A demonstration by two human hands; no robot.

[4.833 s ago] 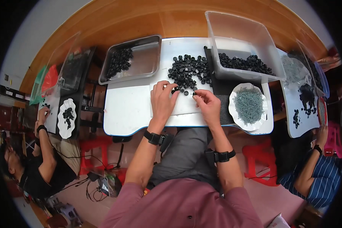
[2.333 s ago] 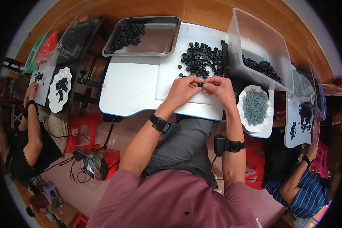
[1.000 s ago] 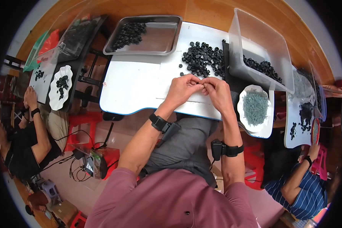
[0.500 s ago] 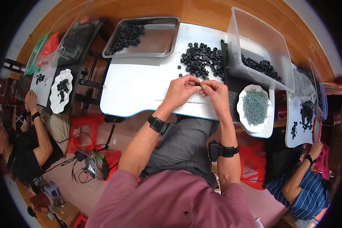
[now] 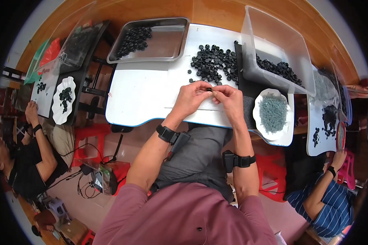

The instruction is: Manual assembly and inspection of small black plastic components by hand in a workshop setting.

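Over the front of the white table (image 5: 139,94), my two hands meet fingertip to fingertip. Between thumb and fingers my left hand (image 5: 190,99) pinches a small round black plastic cap (image 5: 209,89). My right hand (image 5: 232,103) is closed in a pinch right beside the cap; whatever its fingertips hold is hidden or too small to name. Just beyond the hands lies a loose pile of similar black caps (image 5: 210,63). To the right of my right hand, a white scalloped plate (image 5: 259,107) holds a heap of thin grey-green screws (image 5: 274,113).
A metal tray (image 5: 167,43) with black caps stands at the back left. At the back right is a translucent plastic bin (image 5: 274,43) with more caps. Co-workers sit at tables on both sides; a second scalloped plate (image 5: 60,116) is at the left.
Both hands stay together at nearly the same place, with the cap still in the left fingers. The fingers have shifted slightly around it, and the whole view has moved a little.
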